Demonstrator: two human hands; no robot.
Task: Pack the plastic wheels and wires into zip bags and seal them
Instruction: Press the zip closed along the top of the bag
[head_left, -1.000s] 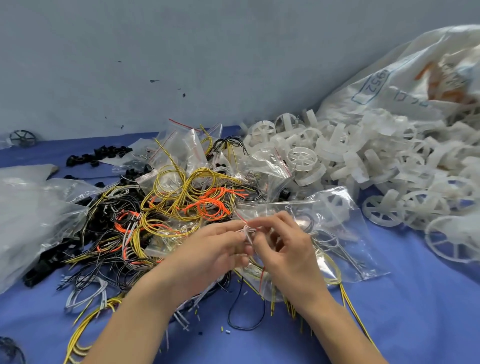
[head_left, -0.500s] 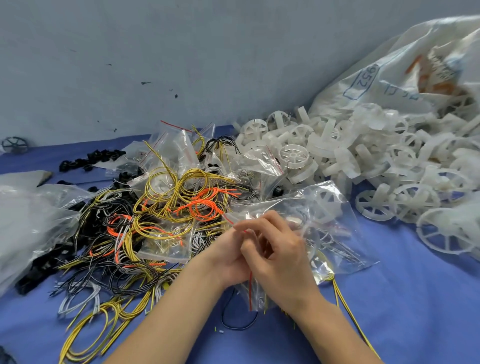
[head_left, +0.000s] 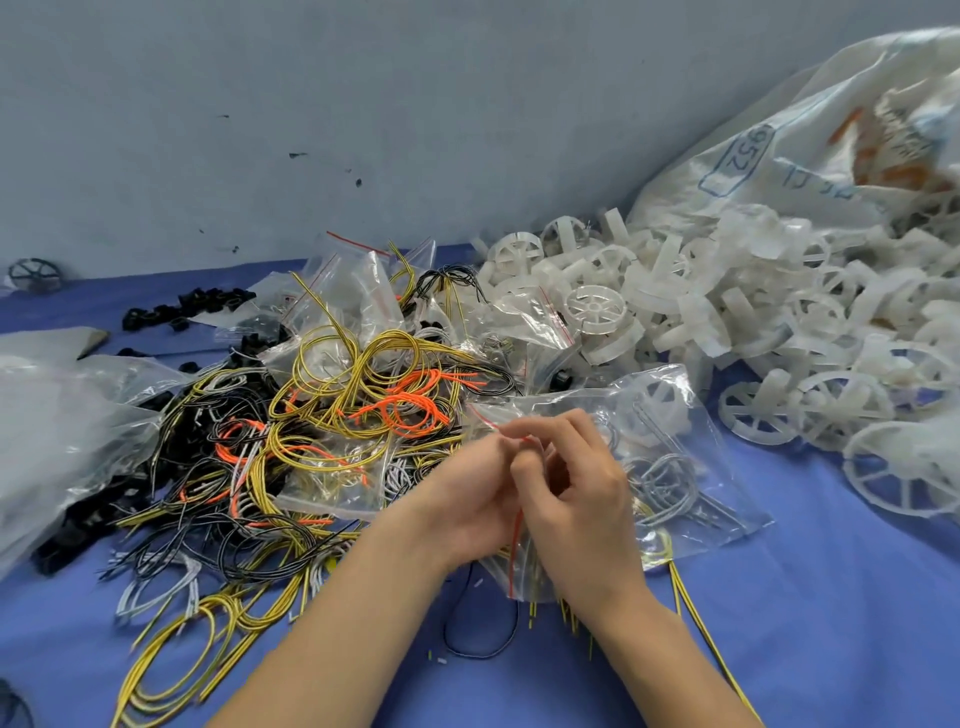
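Note:
A clear zip bag (head_left: 691, 467) with a red seal strip lies in front of me; a white wheel and grey and yellow wires show inside it. My left hand (head_left: 467, 499) and my right hand (head_left: 576, 493) meet at the bag's red-lined mouth, both pinching its edge. A tangle of yellow, orange, black and grey wires (head_left: 337, 415) spreads to the left. A heap of white plastic wheels (head_left: 753, 322) fills the right side. My hands hide the bag's left part.
Several filled zip bags (head_left: 358, 291) lie behind the wires. A large printed sack (head_left: 810, 140) leans at the back right. Crumpled clear plastic (head_left: 57, 431) and black parts (head_left: 192, 306) sit at the left on the blue table (head_left: 831, 623). A grey wall stands behind.
My hands have stayed at the bag's mouth, shifting slightly along it. My left fingers have slid further behind my right hand, and the bag's red strip now hangs down between my hands.

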